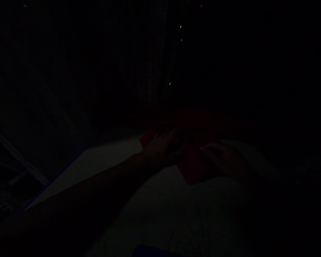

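The scene is very dark. A flat red piece (193,167), perhaps cloth, lies on a pale surface (112,148) with one rounded corner towards me. Across its left part rests my left hand (162,148), open, the thumb apart from the fingers; the fingertips fade into shadow. My right hand (223,159) is at the red piece's right side, its fingers bent towards it. Darkness hides whether those fingers grip the edge or only touch it.
A dark red mass (203,117) lies along the far side of the pale surface. Blue edging (66,167) runs down its left side. A blue object (149,250) shows at the bottom. Pale bars (21,162) stand at lower left.
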`<state>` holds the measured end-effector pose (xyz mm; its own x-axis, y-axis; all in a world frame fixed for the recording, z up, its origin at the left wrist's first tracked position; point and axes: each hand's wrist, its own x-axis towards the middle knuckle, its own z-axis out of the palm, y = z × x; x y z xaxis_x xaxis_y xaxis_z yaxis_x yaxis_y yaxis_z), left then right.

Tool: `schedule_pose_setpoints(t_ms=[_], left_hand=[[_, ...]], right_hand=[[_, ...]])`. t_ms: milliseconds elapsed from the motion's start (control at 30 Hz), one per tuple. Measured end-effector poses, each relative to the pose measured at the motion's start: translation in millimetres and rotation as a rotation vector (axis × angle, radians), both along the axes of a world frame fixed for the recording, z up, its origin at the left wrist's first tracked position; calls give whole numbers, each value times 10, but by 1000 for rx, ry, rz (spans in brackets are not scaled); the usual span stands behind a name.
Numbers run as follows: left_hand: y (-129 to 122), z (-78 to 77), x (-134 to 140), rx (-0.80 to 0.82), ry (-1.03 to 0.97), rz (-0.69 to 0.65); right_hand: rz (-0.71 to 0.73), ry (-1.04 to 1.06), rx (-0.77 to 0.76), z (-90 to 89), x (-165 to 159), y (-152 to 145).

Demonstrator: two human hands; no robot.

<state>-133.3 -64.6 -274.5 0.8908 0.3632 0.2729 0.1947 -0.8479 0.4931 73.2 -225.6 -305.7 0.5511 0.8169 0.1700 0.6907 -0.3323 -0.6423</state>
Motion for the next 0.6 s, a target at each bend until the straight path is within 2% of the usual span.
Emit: schedule_pose_setpoints(t_ms=[133, 267, 600], left_hand=[[-6, 8, -8, -6, 7, 8], [1, -8, 3, -16, 0, 4], [8, -16, 10, -12, -11, -12]], right_hand=[[34, -6, 42, 19, -11, 9], [26, -1, 11, 26, -19, 12], [80, -36, 42, 38, -33, 15]])
